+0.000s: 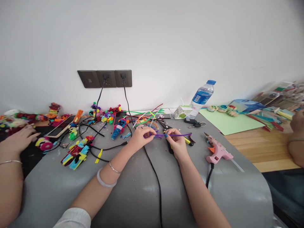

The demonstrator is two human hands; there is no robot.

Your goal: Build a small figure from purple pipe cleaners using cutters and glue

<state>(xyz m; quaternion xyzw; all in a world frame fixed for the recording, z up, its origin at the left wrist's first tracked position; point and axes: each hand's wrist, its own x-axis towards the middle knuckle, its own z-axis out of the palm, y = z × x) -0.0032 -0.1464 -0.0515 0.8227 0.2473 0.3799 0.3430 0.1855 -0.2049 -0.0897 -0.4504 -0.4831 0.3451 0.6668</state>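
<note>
Held level above the grey table (133, 196), spanning from one hand to the other: a purple stem (182, 135). Pinched near its left end between the thumb and forefinger of the left hand (147, 136), tips pressed together, with a bit of purple showing behind them in the curl of the fingers. Pinched again farther along between the thumb and forefinger of the right hand (176, 142), tips closed on it. In the short gap between the fingertips, more than one purple strand, side by side; too small to tell whether folded or doubled. Beyond the right fingers, a single length jutting out to the right, its tip over the handles of the pliers (190, 142). Behind the hands, a tangle of loose stems (149, 118); farther right, a box (181, 111), a bottle (201, 98) and keys (197, 124). Right of the right hand, well apart, a pink glue gun (218, 151). Left of the left hand, a blue doll (119, 128); at far left, another person's hand (17, 142) near more dolls (77, 152).
</note>
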